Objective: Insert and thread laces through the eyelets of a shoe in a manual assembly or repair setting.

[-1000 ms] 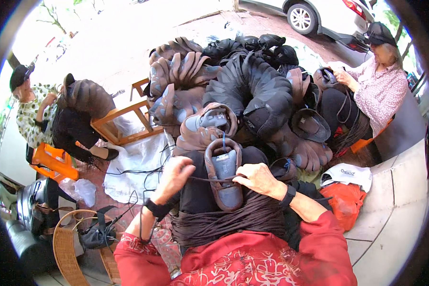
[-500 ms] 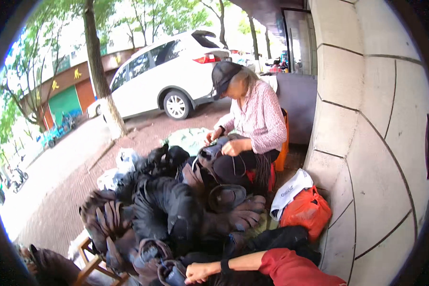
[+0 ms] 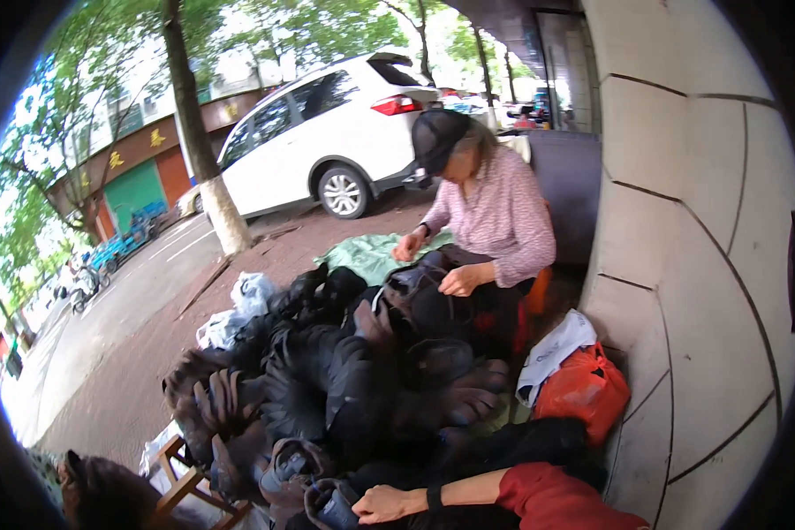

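Observation:
My right hand comes in from the lower edge, with a red sleeve and a black wristband. Its fingers are curled on a dark grey shoe upper at the near end of a big pile of dark shoe uppers. My left hand is out of the picture. Across the pile sits a person in a pink shirt and black cap, with both hands on another dark piece.
An orange bag and a white bag lie against the pale stone wall on the right. A wooden stool frame stands at the lower left. Behind are a tree trunk, a white car and a green sheet.
The view has swung up from my lap toward the street and the seated person. My left hand has left the picture; my right hand stays low on the shoe upper.

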Demonstrator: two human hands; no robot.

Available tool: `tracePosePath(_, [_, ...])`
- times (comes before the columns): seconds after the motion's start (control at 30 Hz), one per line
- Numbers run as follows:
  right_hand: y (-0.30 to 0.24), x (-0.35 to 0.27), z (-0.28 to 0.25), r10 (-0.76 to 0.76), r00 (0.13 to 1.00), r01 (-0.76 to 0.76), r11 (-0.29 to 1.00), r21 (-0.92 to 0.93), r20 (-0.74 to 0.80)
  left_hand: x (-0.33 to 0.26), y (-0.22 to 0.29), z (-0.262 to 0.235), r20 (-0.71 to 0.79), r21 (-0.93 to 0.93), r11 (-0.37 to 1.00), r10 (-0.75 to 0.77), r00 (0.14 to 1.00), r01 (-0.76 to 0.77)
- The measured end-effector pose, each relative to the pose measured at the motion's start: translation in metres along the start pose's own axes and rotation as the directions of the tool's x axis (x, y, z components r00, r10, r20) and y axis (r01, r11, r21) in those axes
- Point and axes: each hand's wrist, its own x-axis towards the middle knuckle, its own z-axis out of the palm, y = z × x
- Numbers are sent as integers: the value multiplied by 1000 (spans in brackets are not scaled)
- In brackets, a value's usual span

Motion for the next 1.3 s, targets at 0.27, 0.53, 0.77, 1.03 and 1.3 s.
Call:
tracePosePath(0.27, [-6,-1,1,-118,992,115,991,-70,-40,-4,7,-3,31,-91,996,-12,999,15])
tracePosePath(0.53, [-9,3,-3,-121,990,113,989,-90,-78,10,14,-7,86,-57,998,-16,996,21])
tracePosePath(0.77, [-16,3,5,-27,989,59,974,-220,145,0,-20,17,277,61,992,-126,952,114])
tracePosePath(1.03, [-50,3,-7,-39,995,51,991,-126,93,-13,-20,23,121,-154,982,-94,988,112])
tracePosePath(1.3, [-41,4,-9,111,989,-100,988,-117,94,-4,-29,30,55,-195,980,-12,998,23])
